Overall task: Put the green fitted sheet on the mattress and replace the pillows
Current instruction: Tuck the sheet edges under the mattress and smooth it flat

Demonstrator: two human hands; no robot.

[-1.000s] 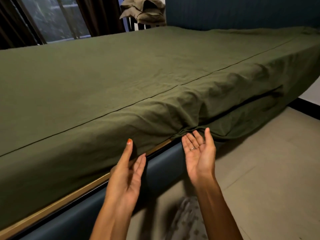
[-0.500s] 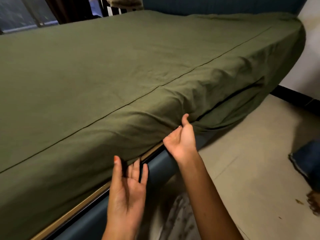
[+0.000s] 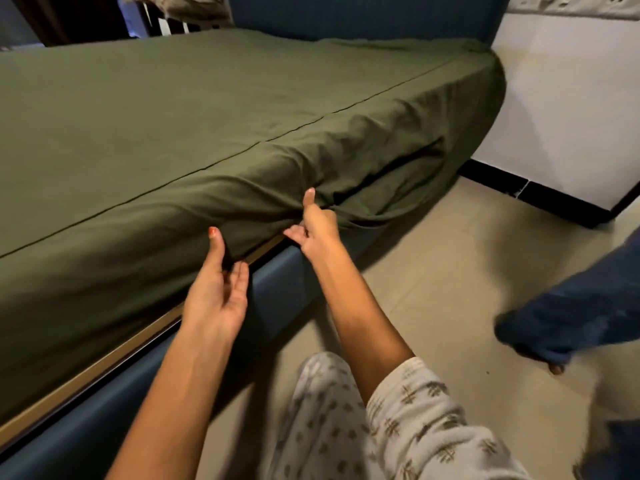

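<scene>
Bed frame [image 3: 277, 289] is the landmark, running from near left to far right. Mattress [image 3: 104, 271] sits on top of it, fitted sheet [image 3: 207, 116] over the mattress top & down its near side. Left hand [image 3: 216, 292] is at the frame's upper edge, thumb up against the sheet's side, fingers at the hem. Right hand [image 3: 317, 226] is just right of it, further along the frame, thumb on the sheet, fingers at the sheet's lower edge. Right of that hand the sheet hangs loose over the frame. Headboard [image 3: 363, 15] stands at the frame's far end. Wall [image 3: 571, 98] is right of the frame, floor [image 3: 450, 271] between them.
</scene>
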